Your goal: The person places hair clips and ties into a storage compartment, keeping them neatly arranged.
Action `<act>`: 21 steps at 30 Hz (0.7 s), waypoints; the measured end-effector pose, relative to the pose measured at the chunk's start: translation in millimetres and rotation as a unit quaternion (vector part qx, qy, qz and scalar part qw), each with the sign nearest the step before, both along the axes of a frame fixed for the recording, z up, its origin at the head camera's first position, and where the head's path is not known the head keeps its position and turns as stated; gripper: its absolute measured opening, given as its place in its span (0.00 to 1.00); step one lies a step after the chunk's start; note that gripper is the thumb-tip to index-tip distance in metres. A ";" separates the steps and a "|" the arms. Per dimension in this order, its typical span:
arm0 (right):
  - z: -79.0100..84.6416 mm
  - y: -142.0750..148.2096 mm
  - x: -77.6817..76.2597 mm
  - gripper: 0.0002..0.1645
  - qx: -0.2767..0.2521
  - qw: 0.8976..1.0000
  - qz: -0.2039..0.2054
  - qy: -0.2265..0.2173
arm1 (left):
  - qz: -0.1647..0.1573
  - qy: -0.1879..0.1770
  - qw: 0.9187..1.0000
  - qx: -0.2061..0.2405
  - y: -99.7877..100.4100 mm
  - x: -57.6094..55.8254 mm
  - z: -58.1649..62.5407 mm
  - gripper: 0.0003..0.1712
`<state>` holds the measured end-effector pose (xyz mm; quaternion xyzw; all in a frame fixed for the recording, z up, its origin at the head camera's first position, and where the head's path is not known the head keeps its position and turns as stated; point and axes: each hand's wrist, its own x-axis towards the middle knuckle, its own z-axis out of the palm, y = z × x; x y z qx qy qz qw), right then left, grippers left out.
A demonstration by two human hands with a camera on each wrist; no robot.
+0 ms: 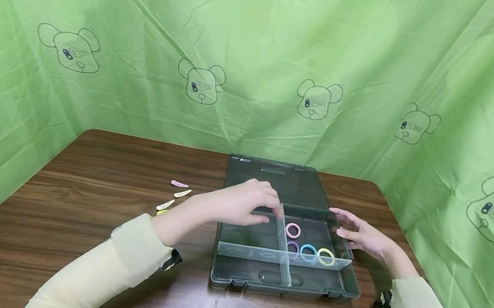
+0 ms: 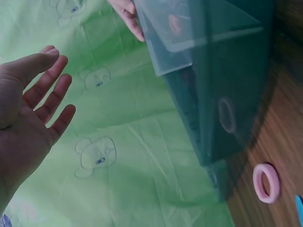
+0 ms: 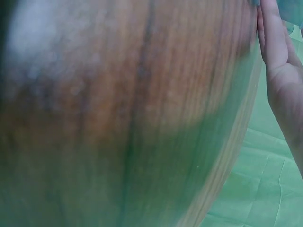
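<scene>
A transparent dark-grey divided storage box [image 1: 241, 234] lies with its lid [image 1: 267, 177] laid back behind it. My left hand [image 1: 245, 203] hovers above the left compartment, its fingertips by the upright clear divider [image 1: 282, 231]; contact is unclear. In the left wrist view the left hand [image 2: 33, 94] is loosely spread and holds nothing. At the box's right side, my right hand [image 1: 364, 237] rests its extended fingers along the rim. The back right compartment contains a pink hair tie [image 1: 293, 231], a purple one [image 1: 293, 246], a blue one [image 1: 308, 253] and a yellow one [image 1: 326, 257].
Several snap hair clips, among them a pink clip [image 1: 179, 184] and a cream clip [image 1: 183, 193], lie on the wooden table [image 1: 79, 215] left of the box, partly behind my left arm. A green curtain [image 1: 263, 31] encloses the table's back and sides.
</scene>
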<state>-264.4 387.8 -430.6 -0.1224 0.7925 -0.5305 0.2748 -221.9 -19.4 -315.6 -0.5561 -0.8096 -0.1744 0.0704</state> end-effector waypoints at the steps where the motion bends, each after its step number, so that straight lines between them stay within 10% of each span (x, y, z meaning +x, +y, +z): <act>1: 0.0 0.2 -0.4 0.38 -0.001 1.000 0.001 0.001 | -0.003 0.002 1.000 0.006 -3.6 -0.3 -1.1 0.11; 8: 1.2 -0.6 -0.1 0.38 -0.005 1.000 -0.002 -0.002 | -0.015 0.011 0.998 0.059 -29.5 -10.0 -17.8 0.10; 21: -0.6 0.9 -0.7 0.38 -0.004 1.000 0.003 0.005 | 0.069 -0.005 0.995 0.072 -75.6 -24.8 -47.7 0.11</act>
